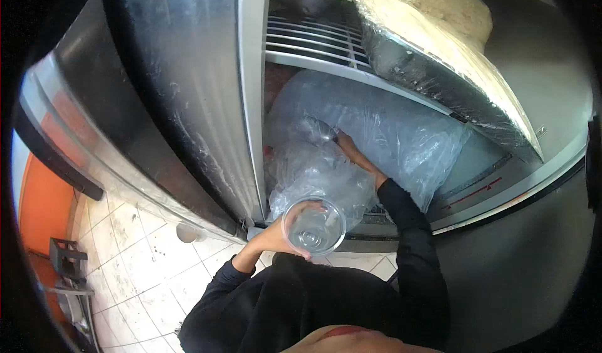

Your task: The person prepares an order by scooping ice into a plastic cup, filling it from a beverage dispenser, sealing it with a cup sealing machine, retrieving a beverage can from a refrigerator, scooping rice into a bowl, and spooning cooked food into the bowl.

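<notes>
My left hand (pixel 274 236) is wrapped round a clear plastic cup (pixel 313 226), its open mouth facing up toward me. Nothing shows inside the cup. Deeper in the open fridge or freezer, my right hand (pixel 348 146) is closed on a shiny metal scoop (pixel 321 129), which is partly hidden by plastic. Around the scoop lies a large clear plastic bag (pixel 395 136), bulging and creased. Its contents look whitish, perhaps ice, but the plastic blurs them. The loose, crumpled front of the bag (pixel 313 171) lies between the scoop and the cup.
Above the bag is a white wire rack (pixel 313 42). A large plastic-wrapped tray (pixel 433 46) juts out over it at the upper right. The metal door (pixel 182 89) stands at the left. Below are floor tiles (pixel 147 271) and a dark stool (pixel 66 256).
</notes>
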Tool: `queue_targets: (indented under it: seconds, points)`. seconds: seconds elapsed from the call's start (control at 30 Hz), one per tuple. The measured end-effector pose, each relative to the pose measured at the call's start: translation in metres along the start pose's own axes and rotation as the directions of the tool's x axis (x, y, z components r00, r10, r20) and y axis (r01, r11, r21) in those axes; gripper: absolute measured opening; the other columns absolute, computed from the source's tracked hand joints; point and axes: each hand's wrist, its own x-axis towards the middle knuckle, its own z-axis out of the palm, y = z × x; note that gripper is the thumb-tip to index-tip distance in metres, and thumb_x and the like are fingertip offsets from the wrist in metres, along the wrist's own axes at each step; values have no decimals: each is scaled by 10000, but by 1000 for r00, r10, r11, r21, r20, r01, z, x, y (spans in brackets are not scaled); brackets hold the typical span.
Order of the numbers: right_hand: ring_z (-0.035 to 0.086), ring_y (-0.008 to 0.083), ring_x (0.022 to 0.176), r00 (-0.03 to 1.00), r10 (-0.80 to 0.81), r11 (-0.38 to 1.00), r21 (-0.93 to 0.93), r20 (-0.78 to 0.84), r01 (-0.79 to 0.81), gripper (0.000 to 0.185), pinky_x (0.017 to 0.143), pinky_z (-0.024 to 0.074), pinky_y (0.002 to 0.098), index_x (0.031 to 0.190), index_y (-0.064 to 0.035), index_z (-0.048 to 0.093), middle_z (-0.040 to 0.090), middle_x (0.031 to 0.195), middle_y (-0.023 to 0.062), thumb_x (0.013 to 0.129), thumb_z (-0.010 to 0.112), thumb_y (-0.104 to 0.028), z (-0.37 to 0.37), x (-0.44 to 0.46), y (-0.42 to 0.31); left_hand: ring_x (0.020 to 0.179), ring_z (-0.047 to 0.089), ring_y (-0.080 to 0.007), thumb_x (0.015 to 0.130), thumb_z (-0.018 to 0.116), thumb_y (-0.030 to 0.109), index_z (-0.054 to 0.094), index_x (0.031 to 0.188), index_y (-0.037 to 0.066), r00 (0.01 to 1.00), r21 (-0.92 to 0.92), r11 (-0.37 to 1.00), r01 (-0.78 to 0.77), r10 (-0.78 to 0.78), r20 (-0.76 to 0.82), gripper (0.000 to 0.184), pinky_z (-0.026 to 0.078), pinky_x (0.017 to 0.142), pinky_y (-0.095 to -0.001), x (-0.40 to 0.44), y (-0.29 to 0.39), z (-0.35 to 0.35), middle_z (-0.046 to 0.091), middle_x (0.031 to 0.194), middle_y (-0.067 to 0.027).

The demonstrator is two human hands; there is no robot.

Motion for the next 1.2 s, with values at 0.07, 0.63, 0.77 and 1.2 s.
queue_targets:
  seconds: [0.07, 0.63, 0.77, 1.2]
  points:
    - [521, 317, 862, 986, 166, 966, -195, -31, -169, 383, 737, 412, 391, 1110, -27, 407, 510, 936, 249, 735, 456, -88, -9, 1, -6, 1136, 314, -258, 425, 781, 392, 284, 1174, -3, 1000, -22, 1000, 5, -5, -2, 982, 240, 933, -343, 2, 0, -2, 350, 1188, -145]
    - [552, 253, 649, 828, 557, 829, -13, -62, -559, 531, 490, 426, 308, 1221, 20, 250, 540, 915, 212, 706, 368, -35, -15, 12, 43, 1118, 340, -239, 442, 788, 341, 283, 1170, 4, 999, -62, 998, -14, 17, 46, 948, 256, 929, -339, -5, -7, -12, 356, 1182, -132]
    - [497, 206, 573, 868, 474, 842, 213, 145, -496, 518, 403, 362, 254, 1215, 27, 261, 526, 899, 149, 711, 368, -25, -8, 0, 47, 1119, 338, -245, 442, 787, 341, 283, 1169, 2, 998, -25, 1000, 2, -1, 61, 948, 257, 926, -338, -7, -13, -16, 355, 1184, -135]
    - [343, 69, 411, 683, 320, 454, 526, 656, -719, 94, 353, 283, 190, 699, -19, 469, 401, 561, 9, 746, 413, -77, -29, 5, 16, 1115, 343, -231, 446, 794, 282, 252, 1191, -5, 997, -135, 990, -45, 53, 61, 965, 243, 933, -328, -5, -9, -13, 370, 1177, -125]
